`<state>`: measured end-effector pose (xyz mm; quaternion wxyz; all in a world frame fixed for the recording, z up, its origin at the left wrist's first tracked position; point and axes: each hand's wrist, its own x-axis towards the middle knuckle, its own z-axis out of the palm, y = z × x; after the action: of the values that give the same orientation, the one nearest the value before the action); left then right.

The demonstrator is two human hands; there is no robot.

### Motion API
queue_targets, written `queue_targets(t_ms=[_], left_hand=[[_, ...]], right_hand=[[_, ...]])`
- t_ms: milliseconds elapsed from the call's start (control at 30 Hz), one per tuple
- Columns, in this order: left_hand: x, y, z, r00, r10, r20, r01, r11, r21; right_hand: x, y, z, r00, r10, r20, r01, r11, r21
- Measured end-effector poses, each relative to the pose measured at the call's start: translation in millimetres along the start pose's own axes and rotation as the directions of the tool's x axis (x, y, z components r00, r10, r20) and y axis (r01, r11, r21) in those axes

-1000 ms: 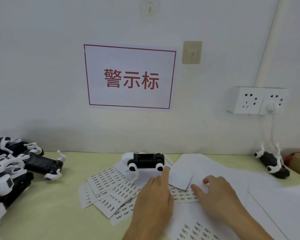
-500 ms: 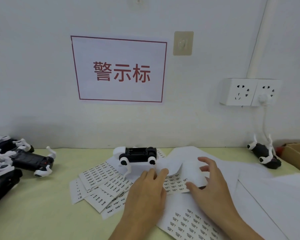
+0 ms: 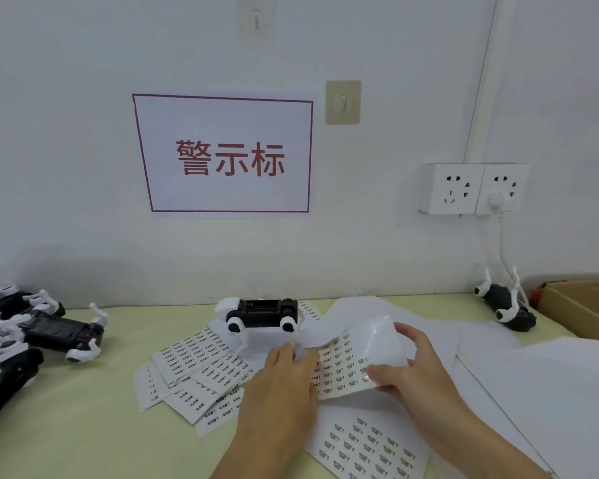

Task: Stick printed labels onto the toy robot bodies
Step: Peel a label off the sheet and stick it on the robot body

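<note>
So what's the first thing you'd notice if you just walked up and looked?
Probably the big white sign with red characters, taped to the wall straight ahead. Next, the toy robot lying belly-up on the green table, with little label sheets fanned out in front of it. Closest of all, the right hand holds a curled sheet of labels while the left hand reaches onto it.

Glossy backing paper on the label sheet (image 3: 357, 361); matt printed paper on loose sheets (image 3: 194, 357). Toy robot (image 3: 261, 311): smooth black-and-white plastic. Table (image 3: 83, 426): matt pale-green surface. Box (image 3: 588, 305): brown cardboard. Wall sockets (image 3: 471, 188): smooth white plastic.
</note>
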<state>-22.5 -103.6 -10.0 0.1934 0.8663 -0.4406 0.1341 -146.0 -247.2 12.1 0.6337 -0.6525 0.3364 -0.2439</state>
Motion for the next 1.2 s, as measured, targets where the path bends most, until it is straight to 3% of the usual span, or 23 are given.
queue_targets(t_ms=[100, 233, 333, 433, 700, 1200], left_hand=[[-5.9, 13.4, -7.5, 0.998, 0.006, -0.063, -0.011, 0.997, -0.077], [-27.7, 42.0, -15.1, 0.99, 0.076, -0.122, -0.123, 0.886, -0.447], [-41.4, 60.2, -10.4, 0.987, 0.118, -0.114, -0.16, 0.834, -0.528], [-42.9, 69.6, -5.4, 0.993, 0.063, -0.097, -0.108, 0.803, -0.585], [-33.2, 74.2, 6.1, 0.994, 0.05, -0.102, -0.102, 0.794, -0.599], [-38.7, 75.9, 3.1, 0.981, 0.039, -0.188, -0.142, 0.805, -0.576]], right_hand=[[-13.7, 5.2, -11.2, 1.0, 0.013, 0.007, -0.013, 1.0, 0.009], [-33.5, 14.6, -25.0, 0.998, 0.019, 0.066, -0.022, 0.999, 0.039], [-47.6, 17.2, -33.3, 0.992, -0.02, 0.127, 0.015, 0.999, 0.04], [-55.3, 15.3, -36.8, 0.989, -0.082, 0.127, 0.081, 0.997, 0.015], [-51.6, 16.0, -41.8, 0.983, -0.087, 0.161, 0.099, 0.993, -0.066], [-44.3, 33.8, -42.5, 0.969, -0.201, 0.144, 0.194, 0.979, 0.063]])
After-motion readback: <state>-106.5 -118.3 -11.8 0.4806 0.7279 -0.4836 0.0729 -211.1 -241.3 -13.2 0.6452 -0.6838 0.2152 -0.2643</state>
